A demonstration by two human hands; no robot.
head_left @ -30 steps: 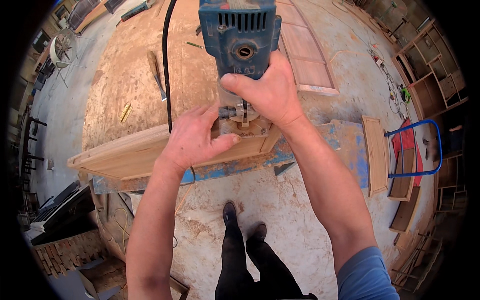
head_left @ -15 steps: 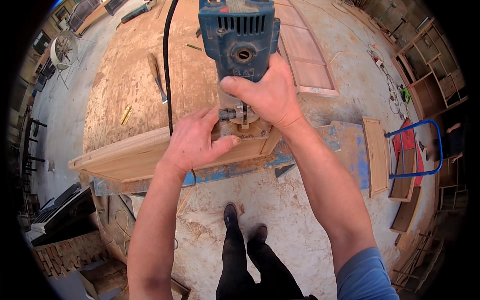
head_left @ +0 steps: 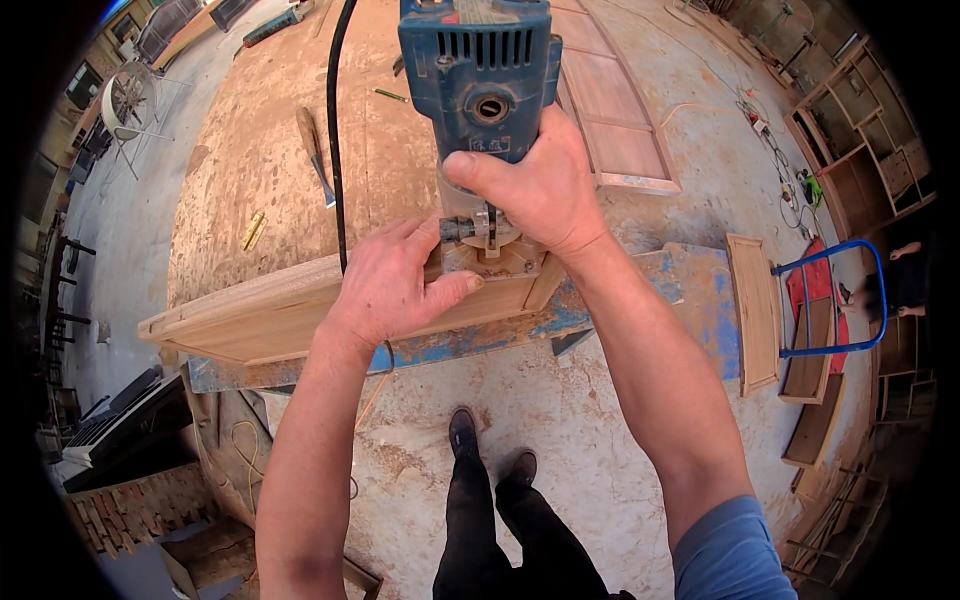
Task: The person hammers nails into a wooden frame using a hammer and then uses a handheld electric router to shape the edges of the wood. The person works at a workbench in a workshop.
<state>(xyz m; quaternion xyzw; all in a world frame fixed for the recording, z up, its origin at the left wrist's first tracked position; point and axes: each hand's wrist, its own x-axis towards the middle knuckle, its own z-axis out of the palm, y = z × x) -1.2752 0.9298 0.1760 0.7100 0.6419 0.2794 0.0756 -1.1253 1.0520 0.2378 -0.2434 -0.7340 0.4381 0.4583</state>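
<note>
A blue trim router (head_left: 482, 75) stands upright with its base on the top edge of a wooden frame panel (head_left: 245, 300). My right hand (head_left: 555, 190) is wrapped round the router's body, thumb across its front. Lower down, my left hand (head_left: 388, 275) grips the router's base from the left. Its thumb presses on the near side of the base, while its fingertips are partly hidden behind it. A black power cord (head_left: 335, 120) runs down past my left hand. The router bit is hidden.
On the worn workbench (head_left: 260, 130) lie a chisel (head_left: 313, 155), a small brass-coloured piece (head_left: 253, 230) and a pencil stub (head_left: 390, 95). Another framed panel (head_left: 610, 110) rests at the far right. A blue-handled cart (head_left: 880, 280) with wooden parts stands right; a person (head_left: 905, 280) is beyond.
My hands and the router keep nearly the same place on the panel's edge. At the far right, the other person's arm has shifted slightly.
</note>
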